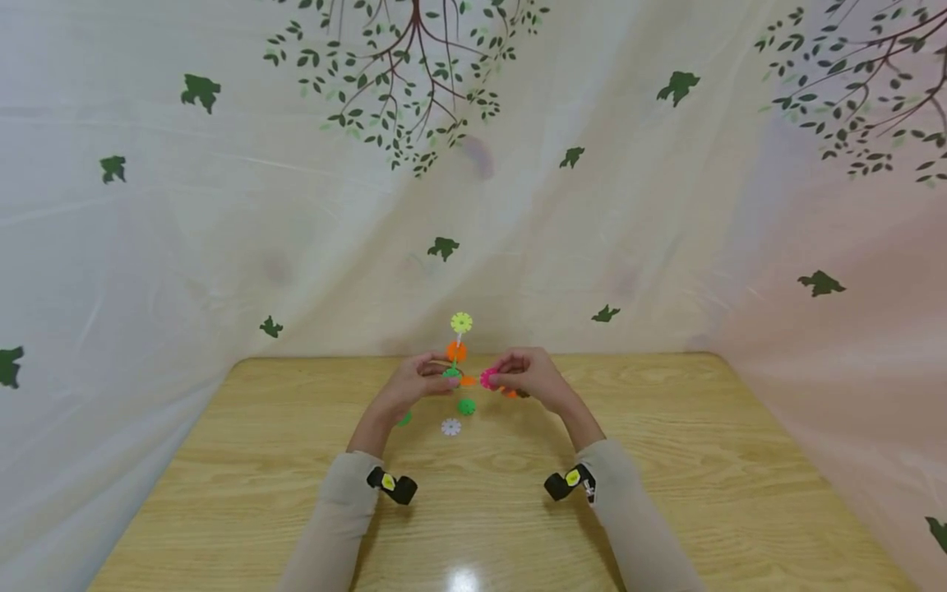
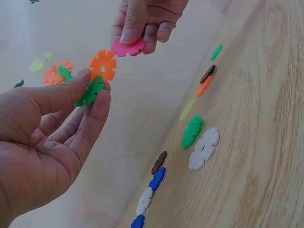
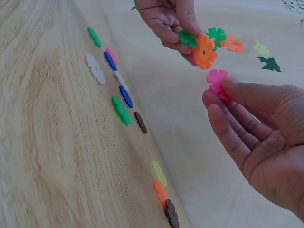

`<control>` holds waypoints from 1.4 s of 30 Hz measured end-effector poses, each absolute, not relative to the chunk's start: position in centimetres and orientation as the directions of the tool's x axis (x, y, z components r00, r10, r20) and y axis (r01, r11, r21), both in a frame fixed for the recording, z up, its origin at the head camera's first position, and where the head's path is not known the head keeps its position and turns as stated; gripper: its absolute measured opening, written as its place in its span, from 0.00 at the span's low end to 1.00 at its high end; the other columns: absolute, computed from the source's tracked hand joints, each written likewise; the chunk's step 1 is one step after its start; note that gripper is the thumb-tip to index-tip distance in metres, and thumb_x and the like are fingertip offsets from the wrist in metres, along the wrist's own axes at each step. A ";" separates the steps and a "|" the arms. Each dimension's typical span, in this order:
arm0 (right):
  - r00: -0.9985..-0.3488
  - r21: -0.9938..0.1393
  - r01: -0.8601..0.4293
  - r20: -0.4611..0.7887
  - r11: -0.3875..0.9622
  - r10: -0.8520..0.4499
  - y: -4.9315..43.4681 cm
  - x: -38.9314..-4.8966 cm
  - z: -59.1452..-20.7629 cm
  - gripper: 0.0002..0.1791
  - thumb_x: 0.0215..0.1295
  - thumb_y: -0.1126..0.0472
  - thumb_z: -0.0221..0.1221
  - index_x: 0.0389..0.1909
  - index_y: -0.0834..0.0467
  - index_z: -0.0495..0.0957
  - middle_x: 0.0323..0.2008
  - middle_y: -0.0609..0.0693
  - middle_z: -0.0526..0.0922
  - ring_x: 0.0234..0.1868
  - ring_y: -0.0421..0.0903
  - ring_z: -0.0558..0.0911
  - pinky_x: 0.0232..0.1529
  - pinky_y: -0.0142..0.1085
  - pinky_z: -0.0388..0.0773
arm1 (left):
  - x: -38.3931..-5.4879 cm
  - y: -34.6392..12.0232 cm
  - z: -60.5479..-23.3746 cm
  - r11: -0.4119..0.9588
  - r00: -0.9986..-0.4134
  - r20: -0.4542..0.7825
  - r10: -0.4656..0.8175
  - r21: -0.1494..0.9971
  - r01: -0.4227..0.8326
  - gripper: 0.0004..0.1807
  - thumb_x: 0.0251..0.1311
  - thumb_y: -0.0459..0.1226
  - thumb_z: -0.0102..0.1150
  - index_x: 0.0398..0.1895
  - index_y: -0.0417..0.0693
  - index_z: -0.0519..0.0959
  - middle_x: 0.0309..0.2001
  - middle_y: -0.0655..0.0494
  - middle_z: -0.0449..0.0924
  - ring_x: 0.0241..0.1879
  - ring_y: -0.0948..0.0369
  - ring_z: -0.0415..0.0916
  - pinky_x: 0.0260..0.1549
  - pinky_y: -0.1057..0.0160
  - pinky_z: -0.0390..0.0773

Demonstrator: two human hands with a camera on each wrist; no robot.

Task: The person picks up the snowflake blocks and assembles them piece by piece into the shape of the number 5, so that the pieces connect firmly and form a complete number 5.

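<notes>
Chain of linked discs [image 3: 216, 37] hangs above the table [image 1: 473, 510], its green disc [image 3: 186, 38] pinched by the left hand [image 2: 50, 130]; right hand [image 3: 270, 147] pinches a pink disc [image 3: 217, 84] just beside the chain; white disc [image 1: 448, 427] lies on the chain's near side.

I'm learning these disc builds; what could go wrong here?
If the pink disc is pushed against the nearest orange disc, that one might twist loose, since it juts past the green disc the left hand pinches. The right hand pinches the pink disc near its edge, so it could slip.
</notes>
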State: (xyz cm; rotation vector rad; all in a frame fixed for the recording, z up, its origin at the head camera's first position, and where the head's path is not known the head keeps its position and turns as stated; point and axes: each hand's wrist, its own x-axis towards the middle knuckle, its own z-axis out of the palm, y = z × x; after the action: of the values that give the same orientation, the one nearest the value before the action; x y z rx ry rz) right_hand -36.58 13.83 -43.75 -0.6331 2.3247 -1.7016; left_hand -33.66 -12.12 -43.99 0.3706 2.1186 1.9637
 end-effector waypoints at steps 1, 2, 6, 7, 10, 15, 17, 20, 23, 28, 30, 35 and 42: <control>-0.893 -0.943 -0.222 0.094 0.249 -0.441 13.8 -36.6 -43.8 0.09 0.64 0.64 0.69 0.42 0.63 0.84 0.32 0.47 0.89 0.30 0.45 0.87 0.33 0.51 0.85 | -33.7 -12.1 -44.0 0.070 -0.942 0.011 0.335 0.997 0.037 0.25 0.67 0.31 0.63 0.65 0.34 0.71 0.57 0.35 0.80 0.51 0.47 0.83 0.60 0.41 0.79; -0.893 -0.945 -0.221 0.097 0.241 -0.440 13.7 -36.5 -43.8 0.09 0.64 0.64 0.69 0.43 0.64 0.84 0.32 0.47 0.89 0.30 0.45 0.87 0.34 0.51 0.85 | -33.6 -12.1 -44.0 0.067 -0.942 0.015 0.334 0.997 0.039 0.24 0.67 0.31 0.63 0.64 0.34 0.71 0.57 0.35 0.80 0.52 0.48 0.83 0.60 0.41 0.78; -0.895 -0.952 -0.215 0.102 0.218 -0.435 13.6 -36.4 -43.8 0.10 0.66 0.64 0.68 0.43 0.66 0.83 0.33 0.49 0.90 0.32 0.46 0.88 0.36 0.51 0.87 | -33.6 -12.1 -44.0 0.066 -0.939 0.033 0.342 0.996 0.059 0.25 0.68 0.31 0.62 0.65 0.33 0.70 0.59 0.33 0.79 0.54 0.44 0.82 0.61 0.40 0.78; -0.894 -0.954 -0.216 0.107 0.209 -0.436 13.6 -36.4 -43.8 0.10 0.66 0.65 0.67 0.44 0.67 0.82 0.33 0.50 0.90 0.32 0.45 0.88 0.38 0.52 0.87 | -33.6 -12.1 -44.0 0.069 -0.940 0.029 0.339 0.996 0.055 0.25 0.68 0.31 0.62 0.65 0.33 0.71 0.59 0.33 0.79 0.54 0.45 0.82 0.61 0.40 0.78; -0.891 -0.957 -0.224 0.124 0.185 -0.438 13.5 -36.2 -43.7 0.11 0.66 0.65 0.67 0.44 0.68 0.81 0.33 0.51 0.90 0.32 0.45 0.88 0.42 0.56 0.86 | -33.6 -12.1 -44.1 0.067 -0.942 0.021 0.334 0.997 0.045 0.25 0.68 0.31 0.62 0.66 0.33 0.70 0.58 0.33 0.79 0.52 0.46 0.83 0.61 0.40 0.78; -0.880 -0.964 -0.239 0.165 0.114 -0.446 13.3 -36.1 -43.8 0.11 0.66 0.67 0.66 0.44 0.71 0.80 0.33 0.50 0.89 0.34 0.43 0.89 0.42 0.55 0.87 | -33.6 -12.0 -44.0 0.051 -0.942 0.007 0.335 0.998 0.025 0.25 0.69 0.30 0.61 0.67 0.35 0.70 0.58 0.33 0.80 0.57 0.39 0.80 0.63 0.38 0.75; -0.879 -0.968 -0.236 0.173 0.089 -0.444 13.1 -36.2 -43.9 0.11 0.66 0.69 0.66 0.44 0.72 0.80 0.33 0.49 0.89 0.34 0.42 0.89 0.43 0.55 0.86 | -33.6 -11.9 -44.1 0.050 -0.941 0.009 0.338 0.998 0.028 0.25 0.69 0.31 0.61 0.66 0.35 0.70 0.58 0.32 0.80 0.57 0.38 0.80 0.62 0.38 0.75; -0.883 -0.973 -0.224 0.175 0.062 -0.435 12.9 -36.2 -44.2 0.11 0.66 0.70 0.65 0.44 0.74 0.79 0.33 0.48 0.90 0.34 0.42 0.89 0.44 0.58 0.84 | -33.7 -11.8 -44.2 0.046 -0.943 0.012 0.333 0.998 0.029 0.24 0.69 0.30 0.61 0.65 0.35 0.71 0.58 0.32 0.80 0.52 0.44 0.84 0.62 0.38 0.76; -0.893 -0.977 -0.210 0.176 0.039 -0.415 12.7 -36.3 -44.5 0.13 0.65 0.71 0.65 0.47 0.75 0.78 0.33 0.49 0.90 0.34 0.42 0.89 0.45 0.59 0.83 | -33.7 -11.6 -44.4 0.030 -0.947 0.015 0.322 0.999 0.026 0.22 0.69 0.30 0.61 0.64 0.36 0.71 0.55 0.32 0.81 0.45 0.54 0.87 0.61 0.37 0.76; -0.915 -0.979 -0.202 0.182 0.018 -0.359 12.3 -36.3 -44.8 0.17 0.65 0.70 0.66 0.52 0.74 0.80 0.35 0.51 0.91 0.34 0.42 0.90 0.47 0.61 0.83 | -33.7 -11.2 -44.5 -0.058 -0.945 0.031 0.324 0.998 0.013 0.20 0.69 0.27 0.59 0.62 0.35 0.71 0.48 0.37 0.85 0.41 0.59 0.88 0.61 0.37 0.75; -0.921 -0.979 -0.203 0.185 0.016 -0.343 12.2 -36.2 -44.8 0.16 0.65 0.69 0.67 0.51 0.73 0.81 0.35 0.52 0.91 0.33 0.42 0.90 0.46 0.60 0.83 | -33.8 -11.0 -44.6 -0.088 -0.946 0.026 0.324 0.996 -0.003 0.20 0.68 0.26 0.60 0.61 0.33 0.72 0.45 0.42 0.86 0.41 0.59 0.88 0.61 0.38 0.74; -0.922 -0.978 -0.208 0.193 0.009 -0.334 12.2 -36.1 -44.6 0.15 0.65 0.68 0.67 0.49 0.73 0.82 0.36 0.54 0.91 0.33 0.43 0.90 0.42 0.51 0.88 | -33.7 -10.6 -44.7 -0.067 -0.950 0.004 0.312 0.998 -0.018 0.20 0.66 0.27 0.63 0.59 0.29 0.76 0.39 0.55 0.89 0.41 0.63 0.87 0.64 0.39 0.73; -0.920 -0.975 -0.221 0.204 0.013 -0.336 12.1 -36.1 -44.7 0.14 0.65 0.67 0.67 0.47 0.73 0.82 0.35 0.52 0.91 0.34 0.42 0.90 0.44 0.55 0.86 | -33.8 -10.6 -44.7 -0.072 -0.946 -0.018 0.324 0.996 -0.043 0.21 0.67 0.28 0.62 0.60 0.26 0.76 0.37 0.59 0.88 0.40 0.65 0.87 0.62 0.44 0.76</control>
State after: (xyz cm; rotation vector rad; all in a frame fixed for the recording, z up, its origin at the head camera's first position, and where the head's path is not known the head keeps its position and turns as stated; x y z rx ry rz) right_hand -36.14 12.07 -44.70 -0.5996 2.1738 -2.0633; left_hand -33.84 -10.57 -44.74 0.3051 1.9480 2.1094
